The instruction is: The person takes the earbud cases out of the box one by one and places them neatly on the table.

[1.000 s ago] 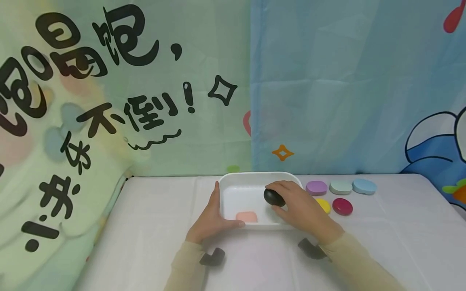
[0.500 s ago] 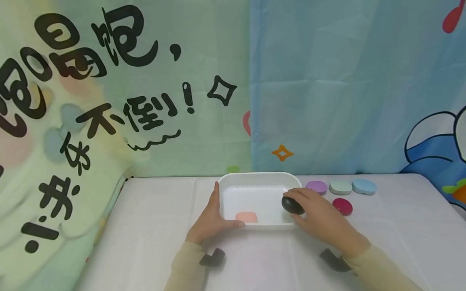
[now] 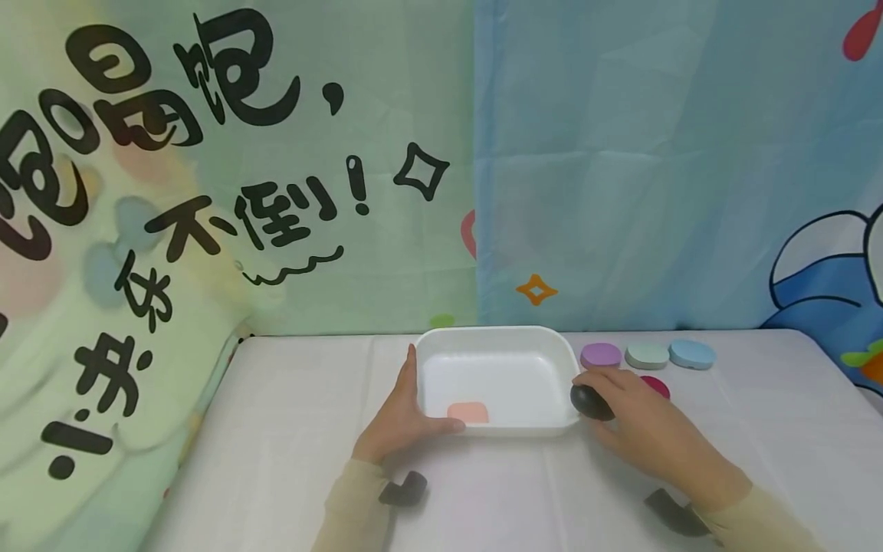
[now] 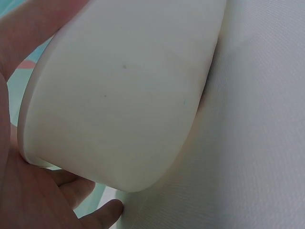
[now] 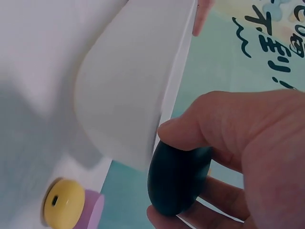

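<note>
A white rectangular tray (image 3: 510,376) with raised walls stands on the table. My left hand (image 3: 400,422) holds its near left corner, the thumb along the front rim and the fingers against the left side. One peach rounded piece (image 3: 467,412) lies inside near the front wall. Just outside the tray's right wall, my right hand (image 3: 648,422) pinches a smooth black oval piece (image 3: 591,402) between thumb and fingers. Close up in the right wrist view, that black oval piece (image 5: 176,179) is beside the tray's rim, with the thumb on top and fingertips underneath.
Right of the tray, a purple oval piece (image 3: 601,355), a pale green one (image 3: 647,356) and a light blue one (image 3: 693,353) form a row. A red piece (image 3: 657,386) is partly behind my right hand. A yellow piece (image 5: 66,202) with a small dark slot shows in the right wrist view.
My right hand has moved right with the black oval piece, from over the tray's inside to beyond its right wall. My left hand and the tray have stayed put.
</note>
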Action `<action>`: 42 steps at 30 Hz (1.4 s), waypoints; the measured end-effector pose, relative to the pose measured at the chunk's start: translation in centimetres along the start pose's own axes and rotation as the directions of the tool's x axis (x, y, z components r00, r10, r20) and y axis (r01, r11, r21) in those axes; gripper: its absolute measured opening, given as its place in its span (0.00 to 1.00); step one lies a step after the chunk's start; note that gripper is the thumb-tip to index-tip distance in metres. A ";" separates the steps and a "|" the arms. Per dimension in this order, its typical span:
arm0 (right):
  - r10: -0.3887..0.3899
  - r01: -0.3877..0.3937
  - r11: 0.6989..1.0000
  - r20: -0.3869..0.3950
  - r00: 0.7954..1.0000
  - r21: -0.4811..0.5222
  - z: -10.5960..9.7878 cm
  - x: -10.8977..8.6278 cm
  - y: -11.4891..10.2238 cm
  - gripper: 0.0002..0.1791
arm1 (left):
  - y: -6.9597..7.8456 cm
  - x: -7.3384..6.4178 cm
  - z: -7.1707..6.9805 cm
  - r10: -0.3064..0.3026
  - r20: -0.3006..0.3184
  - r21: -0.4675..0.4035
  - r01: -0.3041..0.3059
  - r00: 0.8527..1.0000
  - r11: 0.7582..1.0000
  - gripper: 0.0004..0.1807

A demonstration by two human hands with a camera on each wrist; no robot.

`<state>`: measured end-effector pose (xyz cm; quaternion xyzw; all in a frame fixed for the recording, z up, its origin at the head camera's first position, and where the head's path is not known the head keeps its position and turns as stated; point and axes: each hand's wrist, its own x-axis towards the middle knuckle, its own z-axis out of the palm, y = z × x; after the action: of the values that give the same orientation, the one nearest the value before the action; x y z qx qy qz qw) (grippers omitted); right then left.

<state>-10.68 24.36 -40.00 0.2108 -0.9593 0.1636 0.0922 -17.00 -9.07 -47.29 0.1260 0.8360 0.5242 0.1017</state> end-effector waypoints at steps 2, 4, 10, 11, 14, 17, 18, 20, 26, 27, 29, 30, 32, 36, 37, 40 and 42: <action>0.014 -0.014 1.000 0.012 1.000 -0.016 -0.1 -0.2 0.2 0.26 | 0.0 0.0 0.0 0.001 -0.002 -0.002 -0.001 1.000 1.000 0.78; 0.037 -0.036 0.999 0.034 0.999 -0.029 -0.2 -0.4 0.3 0.27 | 0.0 0.0 0.0 -0.002 -0.004 -0.008 0.002 1.000 1.000 0.77; 0.094 -0.087 0.993 0.091 0.991 -0.074 -0.2 -1.0 0.5 0.28 | 0.0 -0.1 0.0 -0.008 -0.003 -0.017 0.008 1.000 1.000 0.76; 0.102 -0.094 0.992 0.098 0.990 -0.082 -0.1 -1.1 0.6 0.28 | 0.0 -0.1 0.0 -0.005 -0.003 -0.016 0.005 1.000 1.000 0.76; 0.135 -0.122 0.987 0.135 0.982 -0.105 0.3 -1.3 0.8 0.29 | 0.1 -0.1 -0.1 0.004 -0.004 -0.013 -0.004 1.000 1.000 0.77; 0.165 -0.148 0.983 0.163 0.973 -0.111 0.7 -1.5 0.9 0.30 | 0.1 -0.1 -0.1 0.014 -0.002 -0.015 -0.014 1.000 1.000 0.77; 0.171 -0.153 0.982 0.170 0.970 -0.112 0.8 -1.6 1.0 0.30 | 0.1 -0.1 -0.1 0.014 -0.001 -0.016 -0.014 1.000 1.000 0.77; 0.183 -0.165 0.980 0.178 0.967 -0.109 1.1 -1.7 1.1 0.30 | 0.0 -0.1 -0.1 0.019 0.002 -0.023 -0.019 1.000 1.000 0.78; 0.215 -0.198 0.975 0.230 0.949 -0.098 1.7 -1.9 1.8 0.31 | 0.0 0.0 -0.1 0.019 0.004 -0.036 -0.019 1.000 0.999 0.78; 0.221 -0.203 0.974 0.245 0.944 -0.098 1.8 -1.9 1.9 0.31 | -0.1 0.0 -0.1 0.017 0.005 -0.035 -0.017 1.000 0.999 0.78; 0.231 -0.212 0.972 0.273 0.934 -0.098 1.9 -1.8 2.1 0.30 | -0.1 0.1 -0.1 0.015 0.005 -0.034 -0.015 1.000 0.999 0.78; 0.234 -0.215 0.972 0.282 0.931 -0.097 2.0 -1.9 2.2 0.30 | -0.1 0.1 -0.1 0.014 0.005 -0.035 -0.014 1.000 0.999 0.78; 0.239 -0.219 0.971 0.298 0.924 -0.101 2.2 -1.9 2.4 0.29 | -0.1 0.1 -0.1 0.011 0.006 -0.034 -0.011 1.000 0.999 0.78; 0.249 -0.228 0.968 0.316 0.915 -0.101 2.5 -1.9 2.7 0.29 | -0.1 0.0 0.0 0.002 0.002 -0.033 -0.001 1.000 0.999 0.77; 0.255 -0.234 0.967 0.322 0.912 -0.102 2.6 -1.9 2.7 0.29 | 0.0 0.0 0.0 -0.001 0.001 -0.029 0.001 1.000 1.000 0.77; 0.257 -0.239 0.966 0.323 0.911 -0.095 2.7 -1.9 2.8 0.30 | 0.0 0.0 0.0 -0.003 -0.002 -0.024 0.003 1.000 1.000 0.77; 0.251 -0.235 0.968 0.318 0.914 -0.088 2.8 -2.0 2.8 0.30 | 0.0 0.1 0.0 -0.002 -0.003 -0.019 0.002 1.000 1.000 0.77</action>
<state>-10.44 26.46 -43.87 0.1121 -0.9836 0.1133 -0.0840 -17.11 -9.05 -47.25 0.1233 0.8314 0.5321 0.1020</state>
